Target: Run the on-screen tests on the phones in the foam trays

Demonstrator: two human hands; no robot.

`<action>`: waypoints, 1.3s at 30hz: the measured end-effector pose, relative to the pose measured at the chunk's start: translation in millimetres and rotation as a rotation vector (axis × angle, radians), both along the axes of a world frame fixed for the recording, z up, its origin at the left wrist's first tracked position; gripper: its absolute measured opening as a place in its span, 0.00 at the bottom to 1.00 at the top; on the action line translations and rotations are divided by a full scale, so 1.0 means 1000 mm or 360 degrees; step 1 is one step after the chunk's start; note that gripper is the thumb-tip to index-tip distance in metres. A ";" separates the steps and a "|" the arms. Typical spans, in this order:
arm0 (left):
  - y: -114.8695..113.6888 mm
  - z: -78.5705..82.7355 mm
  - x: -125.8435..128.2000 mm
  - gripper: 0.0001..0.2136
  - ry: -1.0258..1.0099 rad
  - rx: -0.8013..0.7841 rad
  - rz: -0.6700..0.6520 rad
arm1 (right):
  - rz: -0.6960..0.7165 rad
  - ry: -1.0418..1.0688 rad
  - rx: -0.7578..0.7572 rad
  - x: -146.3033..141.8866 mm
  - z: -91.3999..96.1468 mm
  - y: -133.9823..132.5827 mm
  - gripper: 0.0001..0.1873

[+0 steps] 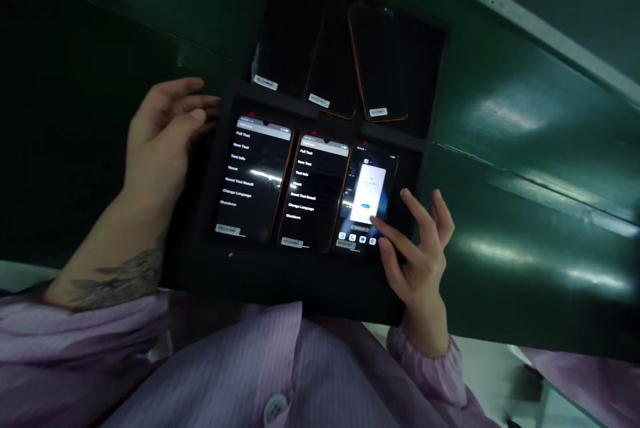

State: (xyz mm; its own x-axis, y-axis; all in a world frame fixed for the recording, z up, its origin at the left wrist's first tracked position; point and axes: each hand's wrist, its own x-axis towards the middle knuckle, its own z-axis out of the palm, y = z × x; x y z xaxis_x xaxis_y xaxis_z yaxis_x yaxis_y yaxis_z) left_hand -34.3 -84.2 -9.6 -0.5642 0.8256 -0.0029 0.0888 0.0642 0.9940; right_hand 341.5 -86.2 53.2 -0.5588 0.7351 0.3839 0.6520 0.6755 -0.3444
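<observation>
A black tray (pixel 300 281) lies before me with several smartphones in it. In the front row, the left phone (pixel 255 215) and the middle phone (pixel 320 228) show a white-text test menu on a dark screen. The right phone (pixel 360 205) displays a home screen with a white pop-up and a blue button. My right hand (pixel 417 255) has its index fingertip at the lower edge of that pop-up, the other fingers spread, holding nothing. Beside the tray's left edge, my left hand (pixel 163 131) rests with loosely bent fingers, the fingertips at the rim; nothing shows in it.
Three dark-screened phones with barcode labels, among them a tilted one (pixel 380 68), lie in the tray's back row. Under the tray is a glossy green table (pixel 525 228). A pale metal strip (pixel 500 1) runs across the far side. Purple cloth (pixel 590 381) shows at lower right.
</observation>
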 end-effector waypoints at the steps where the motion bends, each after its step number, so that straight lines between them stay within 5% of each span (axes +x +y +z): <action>1: 0.000 -0.001 -0.001 0.21 0.0021 -0.0006 0.0005 | 0.0018 -0.0027 0.0008 -0.002 0.000 0.004 0.13; 9: -0.001 -0.004 -0.003 0.27 0.0169 -0.0001 -0.0033 | -0.0113 0.0003 0.0079 -0.005 -0.007 0.011 0.12; 15: 0.002 0.003 0.013 0.22 0.0140 -0.0040 0.0130 | -0.0055 -0.0007 0.0021 -0.005 -0.008 0.009 0.11; 22: 0.001 0.002 0.012 0.23 0.0185 -0.0035 0.0104 | -0.0323 0.0035 0.0058 0.000 -0.011 0.010 0.12; 32: 0.002 0.002 0.011 0.22 0.0239 -0.0049 0.0121 | -0.0017 -0.0128 -0.0029 -0.007 -0.009 0.008 0.11; 39: 0.003 0.004 0.010 0.21 0.0259 -0.0117 0.0159 | -0.0267 0.0060 0.0048 -0.001 -0.011 0.008 0.11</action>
State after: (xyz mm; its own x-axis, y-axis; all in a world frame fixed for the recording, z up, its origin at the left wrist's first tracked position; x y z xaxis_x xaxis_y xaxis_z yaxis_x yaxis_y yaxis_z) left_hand -24.3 -81.5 -5.9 -0.6412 0.7665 0.0367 0.2375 0.1528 0.9593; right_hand 340.9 -78.4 42.0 -0.4143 0.8046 0.4254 0.7433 0.5689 -0.3519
